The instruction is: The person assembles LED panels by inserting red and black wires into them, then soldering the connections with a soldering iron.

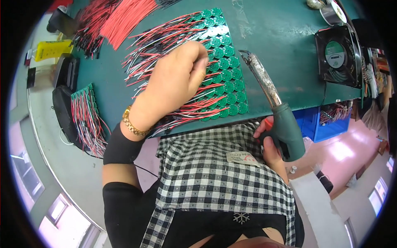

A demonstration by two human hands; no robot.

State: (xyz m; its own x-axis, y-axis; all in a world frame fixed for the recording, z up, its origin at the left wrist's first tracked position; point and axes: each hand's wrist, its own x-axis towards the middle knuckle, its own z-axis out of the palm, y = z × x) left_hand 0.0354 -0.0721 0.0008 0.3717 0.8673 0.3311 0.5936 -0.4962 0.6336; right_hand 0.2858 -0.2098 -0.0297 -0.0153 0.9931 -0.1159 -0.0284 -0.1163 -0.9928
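A panel of joined round green circuit boards (231,74) lies on the green table, with red, black and white wires (165,35) fanning out from it to the left. My left hand (180,74) is over these wires at the panel's left side. Its fingers are curled and pressed together; what they hold, if anything, is hidden. In my right hand (271,142), at the table's front edge, is a soldering iron (287,124) with a dark green handle. Its long, stained metal barrel points up and left, and the dark tip is just right of the panel.
Bundles of red wires (128,18) lie at the far left. A smaller wired board panel (84,120) rests by the left edge. On the right stand a black fan (338,56) and a solder spool (333,13). A blue bin (331,126) sits below the table's right edge.
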